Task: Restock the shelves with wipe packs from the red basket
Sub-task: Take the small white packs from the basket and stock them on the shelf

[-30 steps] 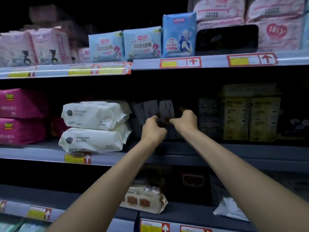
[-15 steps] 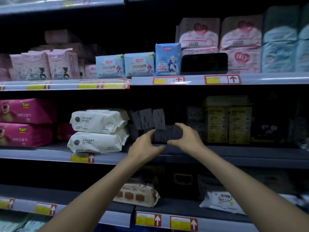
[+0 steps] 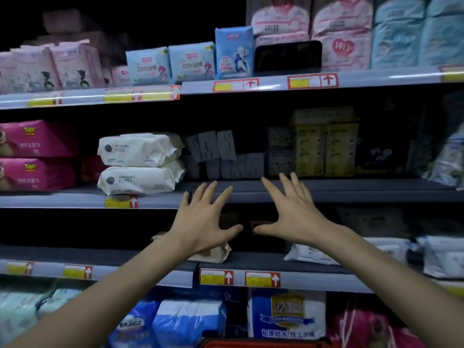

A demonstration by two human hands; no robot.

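Both hands empty, fingers splayed wide, mid-frame before middle shelf edge (image 3: 351, 190); I see left hand (image 3: 204, 219) and right hand (image 3: 292, 213) touching nothing, thumbs nearly meeting. Small grey wipe packs (image 3: 226, 156) stand in row on middle shelf just above fingertips, beside two stacked white packs (image 3: 140, 163) at centre left. Red basket rim (image 3: 251, 344) at bottom edge

The two pink packs (image 3: 37, 156) at far left of the middle shelf each read "TOY" in yellow. Two light-blue packs (image 3: 170, 64) on the top shelf read "100%" before Chinese characters, and a pink pack (image 3: 342, 47) right of them appears to read "1013"; remaining print too blurred.
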